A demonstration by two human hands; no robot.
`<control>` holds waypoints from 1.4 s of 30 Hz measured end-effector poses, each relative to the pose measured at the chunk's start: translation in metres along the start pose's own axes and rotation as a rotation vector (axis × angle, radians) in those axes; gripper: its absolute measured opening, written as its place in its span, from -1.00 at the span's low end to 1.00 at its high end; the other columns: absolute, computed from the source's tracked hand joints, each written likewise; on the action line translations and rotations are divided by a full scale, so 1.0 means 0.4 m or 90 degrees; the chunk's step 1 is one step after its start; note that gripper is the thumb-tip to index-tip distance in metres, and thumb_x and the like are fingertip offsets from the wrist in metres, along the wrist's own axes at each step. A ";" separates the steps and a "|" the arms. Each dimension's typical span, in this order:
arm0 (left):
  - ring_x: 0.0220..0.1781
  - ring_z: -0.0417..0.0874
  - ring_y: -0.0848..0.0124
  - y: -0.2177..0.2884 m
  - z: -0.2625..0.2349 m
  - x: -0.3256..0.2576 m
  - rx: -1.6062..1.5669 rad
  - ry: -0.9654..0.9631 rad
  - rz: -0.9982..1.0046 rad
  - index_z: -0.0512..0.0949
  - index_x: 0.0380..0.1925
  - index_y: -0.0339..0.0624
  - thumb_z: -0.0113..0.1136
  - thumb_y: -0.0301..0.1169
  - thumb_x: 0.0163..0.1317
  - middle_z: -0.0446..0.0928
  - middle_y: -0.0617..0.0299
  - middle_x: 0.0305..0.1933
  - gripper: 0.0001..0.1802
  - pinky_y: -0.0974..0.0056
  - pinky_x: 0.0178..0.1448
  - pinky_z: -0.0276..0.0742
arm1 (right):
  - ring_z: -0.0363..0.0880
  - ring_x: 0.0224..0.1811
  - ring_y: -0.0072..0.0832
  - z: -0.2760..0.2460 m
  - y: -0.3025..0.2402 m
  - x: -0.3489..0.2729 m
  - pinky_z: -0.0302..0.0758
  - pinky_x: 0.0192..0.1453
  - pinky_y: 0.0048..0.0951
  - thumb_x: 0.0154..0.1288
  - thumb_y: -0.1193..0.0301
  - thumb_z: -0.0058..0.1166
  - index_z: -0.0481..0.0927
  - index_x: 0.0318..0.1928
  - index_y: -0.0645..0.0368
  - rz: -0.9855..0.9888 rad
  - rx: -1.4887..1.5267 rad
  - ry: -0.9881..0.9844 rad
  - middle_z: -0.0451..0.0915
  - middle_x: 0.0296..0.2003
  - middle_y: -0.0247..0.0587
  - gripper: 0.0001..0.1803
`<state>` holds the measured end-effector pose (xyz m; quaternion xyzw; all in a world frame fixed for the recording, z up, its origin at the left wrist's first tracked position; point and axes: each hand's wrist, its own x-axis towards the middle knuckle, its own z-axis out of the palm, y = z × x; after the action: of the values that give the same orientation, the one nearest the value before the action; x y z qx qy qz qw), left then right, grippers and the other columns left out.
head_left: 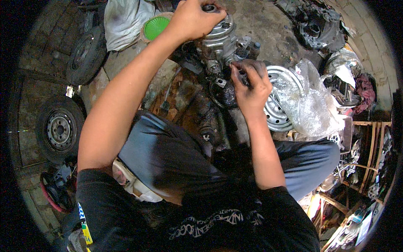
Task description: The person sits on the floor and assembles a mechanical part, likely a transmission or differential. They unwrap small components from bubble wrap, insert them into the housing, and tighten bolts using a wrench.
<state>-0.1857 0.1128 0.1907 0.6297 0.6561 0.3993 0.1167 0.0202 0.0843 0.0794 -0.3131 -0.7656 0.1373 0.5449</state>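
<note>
Left hand (194, 19) clamped over the top of a silver metal engine part (220, 44), fingers curled shut around its upper end at twelve o'clock. Right hand (251, 86) pressed against the part's lower side at about one o'clock, fingertips pinched on something small and dark, too small to make out. Part standing roughly upright between both hands, long axis running from twelve toward six, the right hand lower and closer in. Beyond: steel wheel rim (277, 110) under crumpled clear plastic (312, 101) at three, green-lidded tub (156, 27) at eleven, tyred wheel (60, 129) at nine.
</note>
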 end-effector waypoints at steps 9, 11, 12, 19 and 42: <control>-0.25 0.76 0.33 0.002 -0.005 -0.003 -0.013 -0.009 0.002 0.71 -0.22 -0.31 0.32 -0.25 0.14 0.73 -0.04 -0.30 -0.67 0.23 -0.08 0.62 | 0.66 -0.32 -0.03 -0.023 -0.059 0.056 0.55 -0.18 -0.19 0.04 0.50 0.44 0.55 -0.35 0.23 0.238 -0.007 -0.062 0.65 -0.39 -0.01 -0.74; -0.25 0.76 0.34 -0.015 0.002 0.004 -0.001 0.006 0.002 0.71 -0.22 -0.30 0.31 -0.25 0.14 0.73 -0.04 -0.30 -0.67 0.23 -0.08 0.62 | 0.66 -0.31 -0.04 -0.010 -0.069 0.054 0.55 -0.19 -0.18 0.03 0.50 0.44 0.54 -0.36 0.22 0.257 -0.017 -0.079 0.64 -0.39 -0.01 -0.73; -0.24 0.77 0.33 -0.011 0.000 0.005 0.003 -0.003 -0.009 0.71 -0.22 -0.30 0.31 -0.24 0.15 0.73 -0.04 -0.30 -0.66 0.23 -0.07 0.62 | 0.66 -0.31 -0.04 -0.007 -0.070 0.055 0.54 -0.19 -0.18 0.03 0.50 0.44 0.53 -0.37 0.22 0.267 -0.025 -0.084 0.64 -0.40 -0.02 -0.73; -0.21 0.79 0.24 -0.002 0.007 0.004 0.036 0.016 -0.008 0.72 -0.22 -0.27 0.30 -0.23 0.15 0.73 -0.04 -0.28 -0.67 0.19 -0.05 0.62 | 0.70 -0.17 -0.03 0.032 -0.052 -0.007 0.61 -0.05 -0.20 0.19 0.54 0.37 0.70 -0.12 0.22 0.165 -0.016 0.073 0.71 -0.18 0.00 -0.77; -0.27 0.73 0.39 -0.007 0.003 -0.003 -0.009 -0.005 -0.023 0.72 -0.22 -0.28 0.31 -0.26 0.18 0.73 0.02 -0.32 -0.69 0.24 -0.08 0.60 | 0.69 -0.21 -0.01 -0.051 -0.038 0.045 0.57 -0.09 -0.16 0.14 0.45 0.38 0.76 -0.27 0.20 0.218 0.018 -0.153 0.70 -0.31 0.09 -0.86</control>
<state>-0.1868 0.1124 0.1876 0.6181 0.6640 0.3997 0.1310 0.0300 0.0813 0.1089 -0.4119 -0.7589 0.2751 0.4227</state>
